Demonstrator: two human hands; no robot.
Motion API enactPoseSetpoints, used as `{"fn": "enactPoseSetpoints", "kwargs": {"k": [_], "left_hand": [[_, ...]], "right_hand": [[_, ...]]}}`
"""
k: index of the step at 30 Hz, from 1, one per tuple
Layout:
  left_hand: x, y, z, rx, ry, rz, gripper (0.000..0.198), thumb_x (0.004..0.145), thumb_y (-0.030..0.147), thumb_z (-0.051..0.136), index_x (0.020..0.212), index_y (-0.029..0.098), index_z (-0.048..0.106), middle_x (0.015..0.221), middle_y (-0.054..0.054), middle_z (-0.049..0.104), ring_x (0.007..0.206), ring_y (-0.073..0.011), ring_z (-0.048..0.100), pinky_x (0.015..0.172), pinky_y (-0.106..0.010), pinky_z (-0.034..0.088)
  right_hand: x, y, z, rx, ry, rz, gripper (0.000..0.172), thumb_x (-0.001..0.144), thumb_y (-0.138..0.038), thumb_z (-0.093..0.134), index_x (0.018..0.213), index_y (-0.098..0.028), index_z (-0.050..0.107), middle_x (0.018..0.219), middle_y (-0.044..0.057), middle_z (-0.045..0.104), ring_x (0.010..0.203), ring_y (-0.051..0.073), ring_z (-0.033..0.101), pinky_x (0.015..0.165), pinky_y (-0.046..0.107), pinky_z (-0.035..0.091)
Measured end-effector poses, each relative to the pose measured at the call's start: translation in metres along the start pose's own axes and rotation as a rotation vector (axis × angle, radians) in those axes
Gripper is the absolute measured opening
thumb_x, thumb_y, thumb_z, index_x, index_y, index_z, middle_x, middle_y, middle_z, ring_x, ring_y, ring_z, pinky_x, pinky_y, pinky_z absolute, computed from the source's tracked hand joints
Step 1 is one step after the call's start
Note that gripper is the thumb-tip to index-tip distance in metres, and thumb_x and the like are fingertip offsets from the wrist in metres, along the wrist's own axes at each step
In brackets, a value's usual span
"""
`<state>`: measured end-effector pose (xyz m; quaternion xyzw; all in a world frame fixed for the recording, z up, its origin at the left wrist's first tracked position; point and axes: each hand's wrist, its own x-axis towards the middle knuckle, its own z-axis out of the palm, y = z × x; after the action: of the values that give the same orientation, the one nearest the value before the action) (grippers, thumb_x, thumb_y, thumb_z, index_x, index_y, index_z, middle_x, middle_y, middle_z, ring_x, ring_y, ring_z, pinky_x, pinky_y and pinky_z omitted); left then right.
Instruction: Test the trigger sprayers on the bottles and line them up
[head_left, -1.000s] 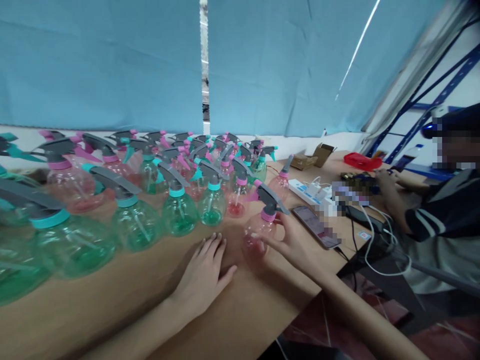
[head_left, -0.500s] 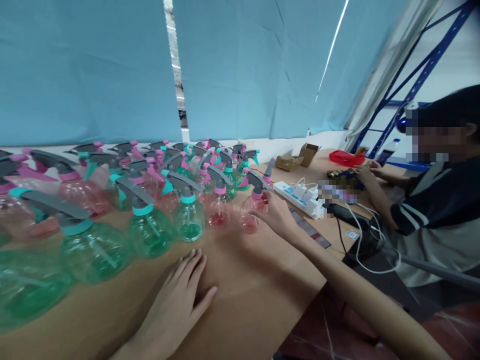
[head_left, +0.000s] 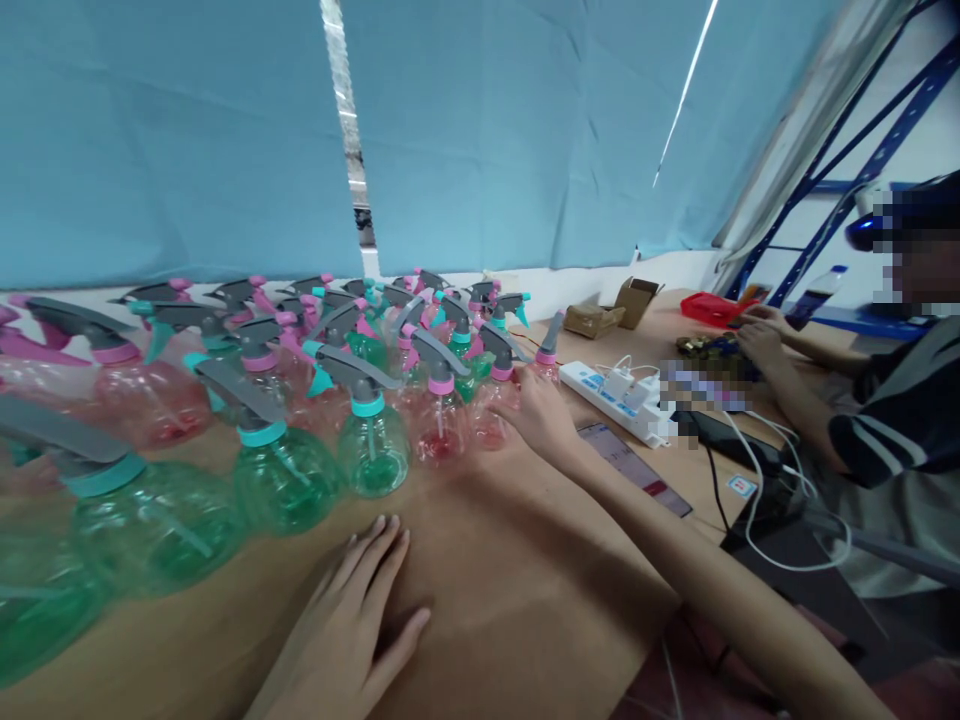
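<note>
My right hand (head_left: 544, 412) is wrapped round a pink spray bottle (head_left: 491, 430) with a grey and pink trigger head, at the right end of the front row. The thumb lies along the bottle's near side; the other fingers are partly hidden. Close on its left stands another pink spray bottle (head_left: 441, 428), then a green spray bottle (head_left: 373, 455) with a turquoise collar. My left hand (head_left: 360, 610) rests flat on the table, fingers stretched and thumb apart, holding nothing. A larger-looking green spray bottle (head_left: 285, 480) stands beyond its fingertips.
Many more pink and green bottles crowd the left of the table (head_left: 510, 560). On the right lie a phone (head_left: 634, 468), a white power strip (head_left: 619, 400) with cables, small cardboard boxes (head_left: 637, 303) and a red tray (head_left: 712, 308). A co-worker's hands (head_left: 761, 340) work there.
My right hand has moved the pink spray bottle left and slightly back, closer to its pink neighbour. My left hand stays flat on the table. The view has shifted a little.
</note>
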<state>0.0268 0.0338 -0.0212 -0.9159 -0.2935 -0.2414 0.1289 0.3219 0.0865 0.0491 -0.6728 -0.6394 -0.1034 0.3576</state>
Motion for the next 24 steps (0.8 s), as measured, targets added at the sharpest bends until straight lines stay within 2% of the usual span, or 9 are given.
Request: {"fn": "enactPoseSetpoints", "kwargs": {"k": [6,10,13,16,19,24], "left_hand": [[-0.002,-0.002,0.005,-0.016,0.011,-0.015,0.068,0.088,0.055,0.046,0.144,0.019,0.030,0.132,-0.013,0.054,0.112,-0.0323,0.057,0.091,-0.045,0.046],[-0.008,-0.006,0.015,-0.007,0.000,-0.026,0.074,0.086,0.058,0.046,0.146,0.021,0.024,0.134,-0.013,0.052,0.111,-0.0327,0.058,0.092,-0.044,0.044],[-0.014,-0.010,0.022,0.012,-0.027,-0.040,0.075,0.087,0.055,0.046,0.148,0.021,0.018,0.137,-0.014,0.049,0.116,-0.0338,0.054,0.096,-0.048,0.041],[-0.016,-0.014,0.024,0.014,-0.053,-0.050,0.075,0.088,0.050,0.046,0.149,0.023,0.013,0.139,-0.013,0.047,0.120,-0.0336,0.051,0.098,-0.051,0.038],[-0.010,-0.012,0.023,-0.009,-0.072,-0.040,0.070,0.088,0.049,0.046,0.148,0.025,0.018,0.139,-0.010,0.047,0.119,-0.0322,0.051,0.099,-0.049,0.039],[0.028,0.017,0.026,-0.045,-0.055,0.057,0.061,0.089,0.051,0.047,0.139,0.018,0.036,0.135,-0.013,0.051,0.117,-0.0310,0.053,0.094,-0.046,0.046]], "right_hand": [[0.008,-0.004,0.001,0.002,-0.003,-0.010,0.037,0.083,-0.033,0.058,0.110,-0.009,0.056,0.106,0.022,0.064,0.100,0.036,0.059,0.085,0.047,0.044],[0.007,-0.004,0.001,0.021,0.005,-0.012,0.042,0.082,-0.035,0.060,0.112,-0.006,0.055,0.106,0.023,0.064,0.103,0.035,0.059,0.086,0.046,0.044],[0.000,0.003,-0.006,0.069,0.038,0.001,0.041,0.082,-0.038,0.059,0.112,-0.010,0.054,0.111,0.018,0.064,0.105,0.030,0.059,0.085,0.041,0.046],[-0.009,0.020,-0.020,0.149,0.093,0.061,0.025,0.085,-0.040,0.055,0.096,-0.018,0.059,0.096,0.009,0.068,0.086,0.022,0.064,0.072,0.032,0.048],[-0.013,0.043,-0.032,0.129,0.158,0.152,0.024,0.087,-0.041,0.051,0.083,-0.019,0.058,0.082,0.006,0.067,0.074,0.020,0.062,0.066,0.031,0.046],[-0.004,0.068,-0.028,0.062,0.239,0.262,0.038,0.082,-0.049,0.055,0.095,-0.014,0.059,0.095,0.015,0.065,0.092,0.029,0.058,0.078,0.041,0.044]]}}
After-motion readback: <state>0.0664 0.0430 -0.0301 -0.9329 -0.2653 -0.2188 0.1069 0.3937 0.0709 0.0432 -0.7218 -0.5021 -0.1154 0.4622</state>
